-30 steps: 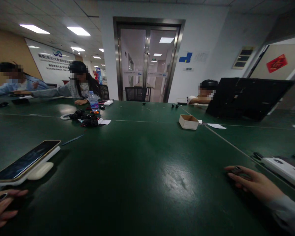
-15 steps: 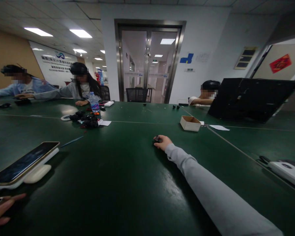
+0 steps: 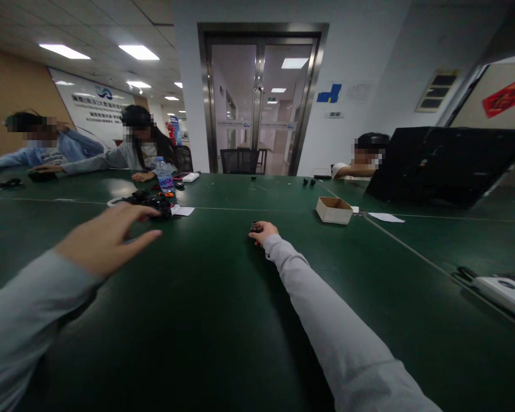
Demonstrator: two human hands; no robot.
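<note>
Far L: black cord (image 3: 2, 185) on the green table (image 3: 206, 320), w/ a person in blue (image 3: 79, 143) sitting behind it, arm stretched along the far side. Next, a 2nd person in a grey top (image 3: 96, 162), one arm reaching L, other hand resting on the tabletop nr the bottle.

Wearer's L hand (image 3: 96, 237) comes in fr. lower L, back of hand up, thumb & fingers parted, grasp loose; it covers part of the black bundle (image 3: 148, 199) beyond it. White ring (image 3: 113, 202) peeks out at the bundle's L end, white paper (image 3: 184, 210) just R of it, bottle (image 3: 165, 176) upright behind.

Mid: glass door (image 3: 257, 109) at back, chair (image 3: 239, 161) in front of it. Wearer's R hand (image 3: 266, 230), arm out straight, pinches a small dark thing (image 3: 254, 227) in its fingertips — approx. centre of table, low over the top; can't tell if it touches.

R of that: open box (image 3: 333, 212), then a flat paper sheet (image 3: 386, 217). A 3rd person (image 3: 345, 170) is partly hidden by the big black screen (image 3: 446, 166). Far R — white device (image 3: 506, 293) w/ dark cable (image 3: 467, 273) at its L end.
</note>
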